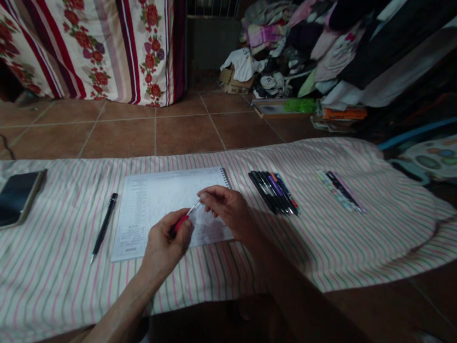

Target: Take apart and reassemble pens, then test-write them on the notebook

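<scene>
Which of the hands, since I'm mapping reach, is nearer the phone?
Left. The left hand is to the phone's right, over the notebook's near edge; the right hand is farther right, over the notebook's right side.

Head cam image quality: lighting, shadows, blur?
Head view: dim overall, notebook brightest; head view: its print and the red item in the left hand look soft; head view: right forearm darker than left forearm, soft shadow on the striped cloth beside it; head view, upper right: clothes pile mostly dark.
</scene>
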Demonstrator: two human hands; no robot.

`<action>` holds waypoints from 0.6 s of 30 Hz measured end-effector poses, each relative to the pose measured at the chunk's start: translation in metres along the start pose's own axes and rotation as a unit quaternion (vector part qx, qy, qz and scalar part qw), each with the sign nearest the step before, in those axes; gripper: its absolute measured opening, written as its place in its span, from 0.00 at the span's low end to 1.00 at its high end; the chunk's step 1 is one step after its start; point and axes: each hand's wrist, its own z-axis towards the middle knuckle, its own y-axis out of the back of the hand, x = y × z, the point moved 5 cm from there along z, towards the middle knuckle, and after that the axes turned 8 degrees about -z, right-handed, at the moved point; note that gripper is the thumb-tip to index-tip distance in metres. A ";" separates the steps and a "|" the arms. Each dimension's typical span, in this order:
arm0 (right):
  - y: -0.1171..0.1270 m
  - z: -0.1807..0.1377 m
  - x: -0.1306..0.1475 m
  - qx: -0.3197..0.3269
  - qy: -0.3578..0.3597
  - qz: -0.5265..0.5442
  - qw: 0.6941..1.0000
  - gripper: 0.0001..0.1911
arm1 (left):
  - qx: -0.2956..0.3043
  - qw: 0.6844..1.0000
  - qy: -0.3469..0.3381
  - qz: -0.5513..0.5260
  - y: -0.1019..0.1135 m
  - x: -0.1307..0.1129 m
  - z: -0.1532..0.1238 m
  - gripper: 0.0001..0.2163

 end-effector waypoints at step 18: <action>0.028 0.005 -0.007 -0.086 0.081 -0.374 0.920 0.06 | -0.069 0.985 0.119 -0.103 0.006 0.004 0.002 0.15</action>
